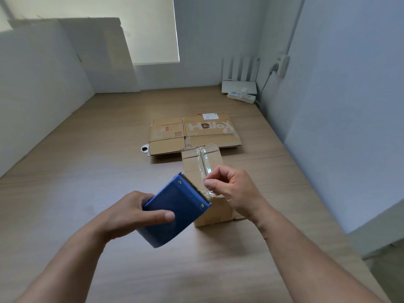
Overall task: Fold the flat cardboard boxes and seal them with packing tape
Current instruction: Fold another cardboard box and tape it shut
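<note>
L hand [133,215] grips the blue tape dispenser [175,208], thumb laid across its top face, serrated edge pointing to 1 o'clock. R hand [231,189], at 3 o'clock of that edge, pinches the clear tape end [211,190] betw. thumb & forefinger, other fingers curled in. Folded box [192,167] stands on the wood table [87,171] just behind both hands, top seam taped; flat boxes [192,132] lie at 12 o'clock of it, power strip [241,97] & white router [239,84] in far 1 o'clock corner.
</note>
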The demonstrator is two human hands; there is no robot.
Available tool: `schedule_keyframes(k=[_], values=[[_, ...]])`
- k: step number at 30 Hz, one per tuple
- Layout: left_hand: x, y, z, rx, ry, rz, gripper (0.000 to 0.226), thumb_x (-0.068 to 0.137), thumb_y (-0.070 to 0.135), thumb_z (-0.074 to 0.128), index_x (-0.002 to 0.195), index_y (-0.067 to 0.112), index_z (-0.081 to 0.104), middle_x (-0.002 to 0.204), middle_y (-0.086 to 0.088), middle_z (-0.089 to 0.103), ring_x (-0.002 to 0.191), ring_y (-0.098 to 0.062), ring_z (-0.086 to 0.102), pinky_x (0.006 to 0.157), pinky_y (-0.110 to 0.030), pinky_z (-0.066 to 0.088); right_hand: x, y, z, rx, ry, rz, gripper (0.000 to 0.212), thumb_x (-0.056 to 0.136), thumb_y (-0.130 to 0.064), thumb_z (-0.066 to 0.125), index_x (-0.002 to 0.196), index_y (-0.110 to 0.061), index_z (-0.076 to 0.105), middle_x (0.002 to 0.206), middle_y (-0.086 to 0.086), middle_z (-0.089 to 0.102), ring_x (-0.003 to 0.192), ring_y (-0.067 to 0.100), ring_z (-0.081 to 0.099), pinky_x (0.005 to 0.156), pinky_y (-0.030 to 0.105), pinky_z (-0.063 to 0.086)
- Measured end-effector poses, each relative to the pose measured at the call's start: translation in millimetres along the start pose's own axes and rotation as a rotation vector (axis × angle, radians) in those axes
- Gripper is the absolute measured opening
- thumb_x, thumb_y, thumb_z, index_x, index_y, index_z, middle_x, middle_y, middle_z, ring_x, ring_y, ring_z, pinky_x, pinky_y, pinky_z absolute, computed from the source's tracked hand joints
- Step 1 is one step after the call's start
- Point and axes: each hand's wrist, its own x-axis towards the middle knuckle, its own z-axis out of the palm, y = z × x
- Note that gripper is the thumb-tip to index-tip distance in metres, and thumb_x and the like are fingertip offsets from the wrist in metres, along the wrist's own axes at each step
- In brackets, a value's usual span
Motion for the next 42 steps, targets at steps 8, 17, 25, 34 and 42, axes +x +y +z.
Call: schedule_keyframes(k=[8,17,25,34,42], values=[[-11,12,-42,0.140,0.039,-0.065,0.088,0.016,0.088,0.070,0.075,0.022,0.073,0.073,-0.007,0.071,0.065,-0.018,0.065,0.063,-0.029,0.039,-9,12,-9,0.118,0.194,0.102,0.019,0.084,0.000,0.066,0.069,-0.011,0.063,0.054,-0.004,0.058,0.046,0.005,0.048,0.047,0.020,0.043],[-7,-7,-59,0.309,0.010,-0.352,0.084,0.025,0.081,0.068,0.075,0.013,0.073,0.072,-0.003,0.073,0.070,-0.022,0.070,0.065,-0.029,0.042,-8,61,-30,0.080,0.389,0.325,0.019,0.083,-0.002,0.066,0.064,-0.007,0.062,0.054,0.001,0.056,0.042,0.013,0.040,0.041,0.023,0.037],[11,-7,-57,0.372,-0.017,-0.377,0.104,0.004,0.092,0.060,0.073,0.014,0.072,0.068,0.001,0.072,0.064,-0.016,0.069,0.060,-0.025,0.043,-2,76,-28,0.027,0.443,0.362,0.020,0.084,-0.005,0.064,0.065,-0.010,0.061,0.056,-0.002,0.056,0.039,0.002,0.044,0.042,0.022,0.039],[39,-21,-38,0.418,-0.036,-0.459,0.084,0.034,0.086,0.066,0.080,0.016,0.071,0.075,0.002,0.072,0.072,-0.015,0.068,0.062,-0.024,0.044,2,92,-32,0.040,0.437,0.452,0.019,0.084,-0.004,0.064,0.066,-0.008,0.061,0.057,0.002,0.057,0.045,0.011,0.045,0.046,0.026,0.042],[70,-24,-13,0.424,0.011,-0.516,0.050,0.072,0.062,0.070,0.086,0.014,0.067,0.085,-0.003,0.069,0.079,-0.018,0.065,0.065,-0.026,0.043,2,102,-33,-0.107,0.377,0.545,0.014,0.085,-0.027,0.065,0.081,-0.014,0.065,0.079,0.002,0.062,0.061,0.020,0.056,0.056,0.030,0.049]])
